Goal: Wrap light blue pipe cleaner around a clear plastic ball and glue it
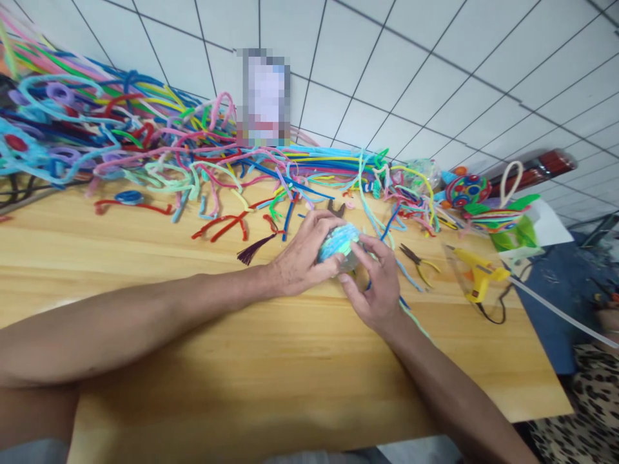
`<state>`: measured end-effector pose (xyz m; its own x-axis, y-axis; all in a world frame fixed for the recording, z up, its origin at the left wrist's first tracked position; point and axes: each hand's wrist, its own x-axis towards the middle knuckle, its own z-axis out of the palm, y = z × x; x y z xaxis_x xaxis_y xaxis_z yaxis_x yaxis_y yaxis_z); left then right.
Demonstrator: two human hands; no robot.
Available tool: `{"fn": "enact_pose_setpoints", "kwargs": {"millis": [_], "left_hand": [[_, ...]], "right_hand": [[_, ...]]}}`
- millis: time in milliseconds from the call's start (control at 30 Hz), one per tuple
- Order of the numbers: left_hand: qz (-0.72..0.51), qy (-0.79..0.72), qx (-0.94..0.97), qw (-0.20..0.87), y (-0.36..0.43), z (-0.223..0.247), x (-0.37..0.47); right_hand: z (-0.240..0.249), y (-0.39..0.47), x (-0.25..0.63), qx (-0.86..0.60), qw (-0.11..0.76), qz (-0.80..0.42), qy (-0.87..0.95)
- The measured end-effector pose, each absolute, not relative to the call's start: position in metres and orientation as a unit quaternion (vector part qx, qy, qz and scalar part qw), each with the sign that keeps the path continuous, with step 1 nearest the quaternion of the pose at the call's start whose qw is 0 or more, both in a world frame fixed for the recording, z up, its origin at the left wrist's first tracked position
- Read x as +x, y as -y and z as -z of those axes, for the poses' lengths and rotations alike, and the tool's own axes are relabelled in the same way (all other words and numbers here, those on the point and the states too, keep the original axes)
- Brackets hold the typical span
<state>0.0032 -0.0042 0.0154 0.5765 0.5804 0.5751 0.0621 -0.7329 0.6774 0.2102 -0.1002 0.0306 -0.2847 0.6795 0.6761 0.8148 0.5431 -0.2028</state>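
2 hands (302, 258) cupping blue ball (338, 241), fingers curled

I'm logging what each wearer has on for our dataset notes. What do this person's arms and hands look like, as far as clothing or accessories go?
Both forearms are bare from the elbow down: no sleeves in view. The left hand and right hand wear no gloves, and no ring, watch or bracelet shows on fingers or wrists. No markings or bandages are visible. Whether a short sleeve sits higher up cannot be told, since the upper arms fall outside the picture.

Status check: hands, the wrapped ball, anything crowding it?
Left hand and right hand both grip the light-blue ball. Pliers and loose pipe cleaners close by.
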Motion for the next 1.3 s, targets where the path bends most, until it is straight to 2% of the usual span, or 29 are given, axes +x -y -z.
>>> {"fn": "enact_pose_setpoints", "kwargs": {"millis": [967, 1300], "left_hand": [[-0.422, -0.184, 0.830, 0.316, 0.002, -0.025, -0.001], [-0.412, -0.111, 0.844, 0.324, -0.007, -0.009, -0.001]], "right_hand": [[-0.029, 0.101, 0.206, -0.461, 0.378, 0.117, 0.794], [-0.026, 0.099, 0.208, -0.469, 0.386, 0.116, 0.786]]}}
